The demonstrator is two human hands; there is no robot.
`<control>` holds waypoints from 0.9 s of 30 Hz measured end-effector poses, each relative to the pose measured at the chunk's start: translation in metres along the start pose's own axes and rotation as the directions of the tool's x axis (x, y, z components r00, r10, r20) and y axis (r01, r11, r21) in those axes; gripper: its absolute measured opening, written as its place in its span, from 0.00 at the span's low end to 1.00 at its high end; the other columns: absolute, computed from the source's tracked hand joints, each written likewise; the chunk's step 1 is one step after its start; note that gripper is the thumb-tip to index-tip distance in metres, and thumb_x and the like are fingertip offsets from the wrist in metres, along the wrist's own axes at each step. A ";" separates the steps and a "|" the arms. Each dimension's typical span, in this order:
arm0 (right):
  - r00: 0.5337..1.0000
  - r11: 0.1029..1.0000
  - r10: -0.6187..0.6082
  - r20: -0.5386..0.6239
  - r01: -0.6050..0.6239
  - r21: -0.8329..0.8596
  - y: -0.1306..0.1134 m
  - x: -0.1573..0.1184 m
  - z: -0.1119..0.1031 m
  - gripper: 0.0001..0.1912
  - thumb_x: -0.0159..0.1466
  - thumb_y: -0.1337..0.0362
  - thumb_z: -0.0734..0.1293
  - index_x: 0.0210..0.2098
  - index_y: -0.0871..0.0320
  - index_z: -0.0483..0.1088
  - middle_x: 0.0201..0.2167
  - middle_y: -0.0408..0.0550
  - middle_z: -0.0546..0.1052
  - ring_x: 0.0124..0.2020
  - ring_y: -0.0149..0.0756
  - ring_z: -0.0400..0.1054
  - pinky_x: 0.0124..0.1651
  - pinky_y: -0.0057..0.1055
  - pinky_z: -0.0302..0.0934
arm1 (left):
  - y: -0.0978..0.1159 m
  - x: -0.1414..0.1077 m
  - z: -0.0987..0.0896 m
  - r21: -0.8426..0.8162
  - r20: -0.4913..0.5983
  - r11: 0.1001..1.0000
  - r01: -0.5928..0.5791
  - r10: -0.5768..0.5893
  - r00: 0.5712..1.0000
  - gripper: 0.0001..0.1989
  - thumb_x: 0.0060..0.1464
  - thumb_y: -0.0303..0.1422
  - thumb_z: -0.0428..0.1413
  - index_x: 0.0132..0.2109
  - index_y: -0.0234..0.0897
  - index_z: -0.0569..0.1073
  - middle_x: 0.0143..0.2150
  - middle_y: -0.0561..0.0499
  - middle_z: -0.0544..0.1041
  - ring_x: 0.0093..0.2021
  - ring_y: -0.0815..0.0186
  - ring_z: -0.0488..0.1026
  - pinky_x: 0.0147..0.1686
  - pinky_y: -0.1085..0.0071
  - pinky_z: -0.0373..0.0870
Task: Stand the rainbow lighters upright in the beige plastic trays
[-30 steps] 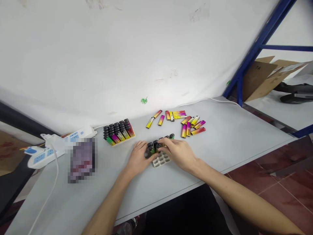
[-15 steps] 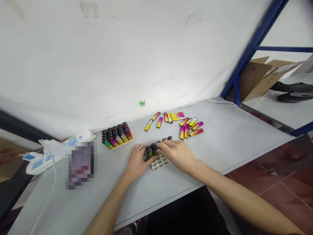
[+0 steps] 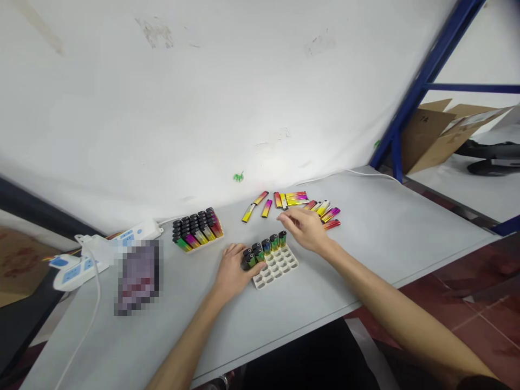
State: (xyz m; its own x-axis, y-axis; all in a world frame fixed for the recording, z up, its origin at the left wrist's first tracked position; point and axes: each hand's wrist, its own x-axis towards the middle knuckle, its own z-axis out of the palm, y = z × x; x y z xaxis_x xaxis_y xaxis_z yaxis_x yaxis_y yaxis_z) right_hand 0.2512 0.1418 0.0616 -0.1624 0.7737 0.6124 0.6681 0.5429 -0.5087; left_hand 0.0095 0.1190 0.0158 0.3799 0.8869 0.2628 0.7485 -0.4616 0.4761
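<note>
A pale tray (image 3: 280, 268) with rows of slots lies on the table. Lighters (image 3: 274, 242) with black tops and green-yellow bodies stand upright along its far row. My left hand (image 3: 231, 271) is closed around a cluster of dark-topped lighters (image 3: 257, 253) at the tray's left end, thumb in front and fingers behind. Whether all of these sit in slots is hidden. My right hand (image 3: 304, 228) hovers beyond the tray's right side, near the loose lighters (image 3: 331, 214), fingers bent and loosely apart. I see no lighter in it, and it covers part of that pile.
A filled tray of lighters (image 3: 199, 230) stands to the left. More loose lighters (image 3: 296, 198) lie toward the wall. Power strips (image 3: 77, 271) with cables and a blurred-out object (image 3: 138, 276) are on the left. A blue metal frame (image 3: 410, 97) and cardboard box (image 3: 430, 135) stand right.
My right hand has lifted off the tray and moved up and right toward the loose lighters, uncovering the far row and empty slots. My left hand stays at the tray's left end.
</note>
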 end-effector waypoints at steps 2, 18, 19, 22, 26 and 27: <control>0.997 0.996 0.076 0.017 -0.077 0.037 0.012 0.005 0.000 0.20 0.72 0.55 0.58 0.30 0.57 0.73 0.23 0.44 0.75 0.25 0.31 0.66 0.32 0.28 0.55 | 0.000 0.000 -0.001 0.000 -0.001 1.000 -0.001 0.001 1.000 0.14 0.53 0.46 0.62 0.37 0.40 0.75 0.35 0.51 0.75 0.42 0.57 0.70 0.44 0.59 0.67; 0.954 0.993 0.113 0.278 -0.120 0.007 0.019 -0.019 0.021 0.20 0.72 0.57 0.58 0.25 0.56 0.67 0.20 0.42 0.69 0.23 0.30 0.61 0.29 0.27 0.49 | -0.003 -0.002 -0.011 -0.031 0.080 1.000 -0.001 0.003 0.997 0.13 0.56 0.45 0.59 0.34 0.40 0.70 0.36 0.51 0.73 0.42 0.58 0.70 0.43 0.61 0.69; 0.953 0.993 0.113 0.282 -0.120 0.008 0.019 -0.019 0.021 0.20 0.72 0.57 0.58 0.25 0.56 0.66 0.20 0.41 0.69 0.23 0.30 0.61 0.29 0.27 0.48 | -0.003 -0.002 -0.012 -0.028 0.087 1.000 -0.001 0.003 0.996 0.13 0.56 0.45 0.59 0.34 0.40 0.70 0.36 0.51 0.73 0.42 0.58 0.70 0.43 0.61 0.69; 0.952 0.993 0.110 0.287 -0.119 0.015 0.018 -0.018 0.019 0.20 0.72 0.57 0.57 0.25 0.56 0.66 0.20 0.41 0.69 0.23 0.30 0.60 0.29 0.27 0.48 | -0.003 -0.002 -0.013 -0.024 0.091 1.000 -0.013 0.015 0.996 0.14 0.55 0.46 0.60 0.36 0.40 0.70 0.38 0.51 0.73 0.43 0.57 0.70 0.44 0.60 0.70; 0.949 0.992 0.122 0.292 -0.130 0.006 0.016 -0.017 0.017 0.20 0.72 0.58 0.58 0.25 0.56 0.65 0.20 0.40 0.68 0.22 0.29 0.59 0.29 0.27 0.47 | -0.004 -0.001 -0.012 -0.025 0.091 1.000 -0.017 0.020 0.996 0.14 0.55 0.45 0.61 0.37 0.40 0.71 0.38 0.51 0.73 0.43 0.58 0.70 0.43 0.60 0.70; 0.948 0.991 0.125 0.294 -0.131 -0.001 0.016 -0.017 0.016 0.20 0.72 0.58 0.58 0.24 0.56 0.65 0.20 0.40 0.68 0.22 0.29 0.59 0.29 0.28 0.46 | -0.004 -0.001 -0.012 -0.023 0.094 1.000 -0.012 0.014 0.995 0.14 0.55 0.45 0.60 0.36 0.40 0.70 0.37 0.51 0.73 0.43 0.58 0.69 0.43 0.60 0.70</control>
State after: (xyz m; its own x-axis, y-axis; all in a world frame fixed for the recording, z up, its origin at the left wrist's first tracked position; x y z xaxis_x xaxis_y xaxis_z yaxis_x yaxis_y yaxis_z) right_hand 0.2526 0.1424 0.0331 -0.2836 0.8972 0.3385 0.6843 0.4366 -0.5841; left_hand -0.0004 0.1198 0.0237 0.4396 0.8781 0.1892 0.7312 -0.4721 0.4923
